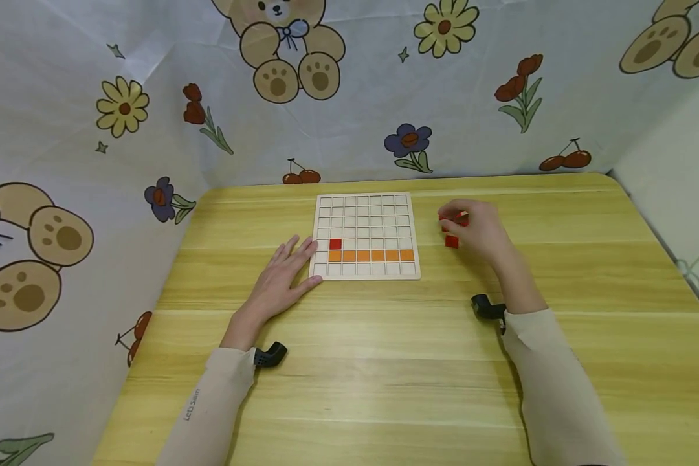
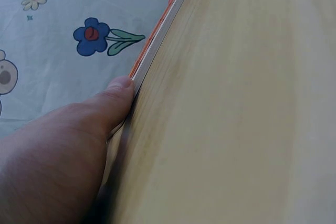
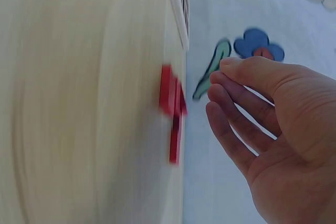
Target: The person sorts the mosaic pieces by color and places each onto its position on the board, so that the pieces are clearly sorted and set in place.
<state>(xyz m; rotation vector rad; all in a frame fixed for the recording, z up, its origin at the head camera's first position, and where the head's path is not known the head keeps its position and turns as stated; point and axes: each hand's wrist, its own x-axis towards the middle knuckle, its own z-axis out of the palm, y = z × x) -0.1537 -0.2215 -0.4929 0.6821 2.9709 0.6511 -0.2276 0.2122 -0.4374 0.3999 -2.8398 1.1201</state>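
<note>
Right hand (image 1: 480, 228) partly hides red blocks (image 1: 452, 241), their exact count hard to tell; far printed bear (image 1: 259, 44) cropped at the head.

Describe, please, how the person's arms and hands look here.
The left sleeve and right sleeve are long and beige, the left bearing small dark lettering. A black, angled camera sits at each wrist. The left hand and right hand are bare.
</note>
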